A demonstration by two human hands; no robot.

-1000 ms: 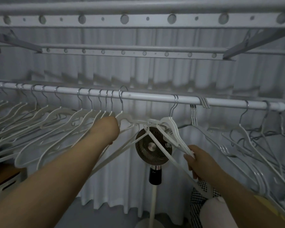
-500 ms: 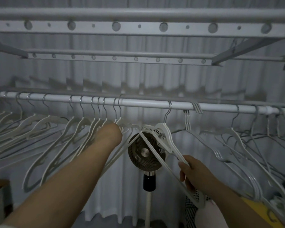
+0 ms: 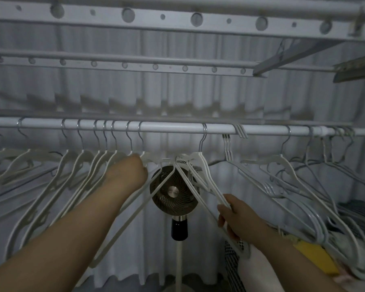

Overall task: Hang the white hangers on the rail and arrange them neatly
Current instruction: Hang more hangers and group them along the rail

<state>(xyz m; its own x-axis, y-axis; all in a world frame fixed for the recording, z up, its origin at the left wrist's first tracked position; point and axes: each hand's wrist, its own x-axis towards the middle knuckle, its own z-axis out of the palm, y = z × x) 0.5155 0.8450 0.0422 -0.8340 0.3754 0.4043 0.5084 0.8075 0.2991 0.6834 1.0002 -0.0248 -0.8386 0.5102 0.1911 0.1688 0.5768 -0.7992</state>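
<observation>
A white rail (image 3: pixel 173 127) runs across the view with several white hangers hooked on it. My left hand (image 3: pixel 128 172) is up among the tightly packed hangers on the left (image 3: pixel 76 165) and grips the neck of the rightmost one; its fingers are hidden behind the hand. One white hanger (image 3: pixel 200 165) hangs alone by its metal hook near the middle of the rail. My right hand (image 3: pixel 237 216) grips the lower arm of that hanger. More hangers (image 3: pixel 293 175) hang loosely spread on the right.
A standing fan (image 3: pixel 174 191) on a pole is behind the middle hangers, in front of a white curtain. Two perforated drying bars (image 3: pixel 156 66) run overhead. A pile of clothes with a yellow piece (image 3: pixel 316 258) lies at the lower right.
The view has shifted; the left hangers now sit closer together near my left hand. My right hand still holds the middle hanger's arm, slightly lower.
</observation>
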